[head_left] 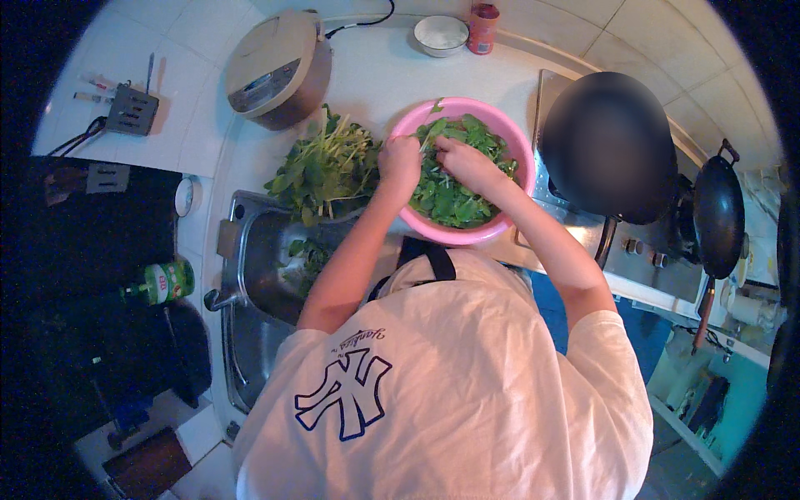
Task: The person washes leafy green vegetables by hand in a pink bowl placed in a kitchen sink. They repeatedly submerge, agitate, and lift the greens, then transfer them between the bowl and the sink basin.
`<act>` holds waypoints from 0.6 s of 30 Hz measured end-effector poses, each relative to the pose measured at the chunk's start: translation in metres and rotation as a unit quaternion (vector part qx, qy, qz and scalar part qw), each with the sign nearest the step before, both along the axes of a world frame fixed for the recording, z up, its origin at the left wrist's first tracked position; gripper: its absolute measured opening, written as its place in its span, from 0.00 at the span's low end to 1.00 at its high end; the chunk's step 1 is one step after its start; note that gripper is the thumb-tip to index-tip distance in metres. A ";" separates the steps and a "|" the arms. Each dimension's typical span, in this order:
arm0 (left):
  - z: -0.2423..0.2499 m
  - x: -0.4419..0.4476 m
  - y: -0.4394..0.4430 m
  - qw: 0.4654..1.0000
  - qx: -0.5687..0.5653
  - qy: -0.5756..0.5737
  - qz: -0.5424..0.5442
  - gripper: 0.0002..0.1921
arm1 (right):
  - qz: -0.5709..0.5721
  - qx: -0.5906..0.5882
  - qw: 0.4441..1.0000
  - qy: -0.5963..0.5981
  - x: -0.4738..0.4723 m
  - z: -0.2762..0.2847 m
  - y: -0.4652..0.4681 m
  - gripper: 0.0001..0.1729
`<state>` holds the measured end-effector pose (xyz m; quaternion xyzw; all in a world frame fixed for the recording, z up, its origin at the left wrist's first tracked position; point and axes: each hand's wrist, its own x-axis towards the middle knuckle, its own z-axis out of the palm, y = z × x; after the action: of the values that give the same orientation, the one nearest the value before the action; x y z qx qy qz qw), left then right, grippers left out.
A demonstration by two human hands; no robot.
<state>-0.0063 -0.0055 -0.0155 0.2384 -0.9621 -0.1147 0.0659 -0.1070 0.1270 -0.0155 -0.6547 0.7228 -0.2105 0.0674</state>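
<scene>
A pink plastic basin [525, 144] stands on the counter in front of me, filled with loose green leaves [459, 203]. My left hand [400, 164] is at the basin's left rim, its fingers closed around a leafy green stem [431, 130] that points up and away. Over the leaves, close to that stem, my right hand [469, 164] has its fingers bent together; whether they pinch anything is hidden. Left of the basin, against my left wrist, lies a big heap of leafy greens with pale stems [331, 162].
A stainless-steel sink [262, 262] with some greens [306, 256] sits at near left. Behind the heap is a rice cooker [275, 69]. A white bowl [441, 36] and a red can [483, 30] stand at the back. Right are a gas stove [662, 250] and a hanging wok [719, 215].
</scene>
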 end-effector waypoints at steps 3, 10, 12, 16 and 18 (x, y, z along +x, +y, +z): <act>0.012 0.007 0.003 0.998 0.033 -0.004 0.048 0.05 | 0.031 0.039 0.997 0.056 -0.005 -0.004 0.006 0.11; 0.024 0.008 0.008 0.999 0.026 0.010 0.044 0.08 | 0.030 0.079 0.992 0.089 -0.010 -0.010 0.004 0.11; 0.025 0.007 0.008 0.999 0.013 0.023 0.041 0.09 | 0.028 0.079 0.991 0.107 -0.010 -0.010 0.002 0.10; 0.024 0.007 0.007 0.997 -0.048 0.066 -0.004 0.09 | -0.060 0.079 0.995 -0.002 -0.015 -0.004 0.000 0.09; 0.019 0.007 0.006 0.993 -0.082 0.076 -0.039 0.09 | -0.085 0.064 0.994 -0.034 -0.017 -0.002 0.002 0.09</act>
<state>0.0007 0.0009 0.0032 0.1853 -0.9689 -0.0557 0.1541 -0.1243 0.1291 -0.0173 -0.5775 0.7853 -0.1911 0.1153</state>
